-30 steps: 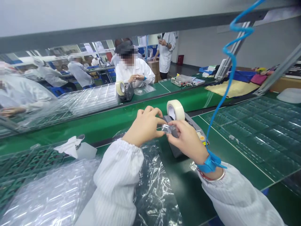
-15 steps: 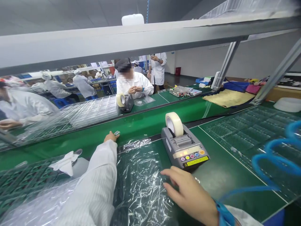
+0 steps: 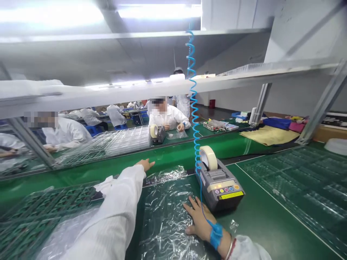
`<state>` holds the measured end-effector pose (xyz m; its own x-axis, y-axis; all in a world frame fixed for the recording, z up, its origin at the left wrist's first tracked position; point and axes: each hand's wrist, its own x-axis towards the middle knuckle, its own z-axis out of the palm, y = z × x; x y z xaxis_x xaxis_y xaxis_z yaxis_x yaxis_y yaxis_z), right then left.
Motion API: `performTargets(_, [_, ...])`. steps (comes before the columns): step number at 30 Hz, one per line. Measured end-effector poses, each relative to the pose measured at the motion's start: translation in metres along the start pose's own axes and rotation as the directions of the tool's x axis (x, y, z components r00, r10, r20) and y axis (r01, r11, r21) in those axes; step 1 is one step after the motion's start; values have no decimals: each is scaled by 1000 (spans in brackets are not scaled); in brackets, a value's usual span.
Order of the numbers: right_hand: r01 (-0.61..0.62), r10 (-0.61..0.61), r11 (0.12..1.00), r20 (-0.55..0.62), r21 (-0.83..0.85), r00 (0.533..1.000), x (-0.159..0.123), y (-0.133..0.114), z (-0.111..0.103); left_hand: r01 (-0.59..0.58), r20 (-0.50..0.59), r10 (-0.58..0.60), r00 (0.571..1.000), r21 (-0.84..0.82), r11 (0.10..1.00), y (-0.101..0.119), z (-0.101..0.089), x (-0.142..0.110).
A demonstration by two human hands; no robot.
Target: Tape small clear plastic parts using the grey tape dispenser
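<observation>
The left hand (image 3: 146, 165), fingers parted, extends over the green belt (image 3: 173, 154) at eleven o'clock from the clear plastic film (image 3: 164, 218), whose three o'clock edge underlies the splayed right hand (image 3: 200, 221), the tape dispenser (image 3: 222, 184) lying at one o'clock from it.

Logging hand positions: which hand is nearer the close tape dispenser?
Right. The right hand is spread beside the dispenser, at its near-left side; the left hand is farther off, leftward, over the green strip.
</observation>
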<state>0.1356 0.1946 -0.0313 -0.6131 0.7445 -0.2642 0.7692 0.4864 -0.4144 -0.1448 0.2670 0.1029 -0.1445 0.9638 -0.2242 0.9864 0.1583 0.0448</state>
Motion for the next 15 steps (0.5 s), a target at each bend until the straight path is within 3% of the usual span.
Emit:
performTargets(4, [46, -49, 996, -37, -73, 998, -9, -10, -9, -91, 39, 94, 995, -59, 994, 5, -37, -48])
performTargets(8, [172, -175, 984, -73, -49, 982, -23, -32, -23, -226, -15, 226, 974, -80, 971, 9, -37, -145])
performTargets(11, [300, -298, 954, -76, 20, 952, -32, -55, -40, -234, -65, 229, 971, -68, 970, -7, -9, -233])
performTargets(15, [424, -425, 901, -10, 98, 905, -35, -94, -56, 1, -176, -3, 984, -10, 1000, -53, 63, -321])
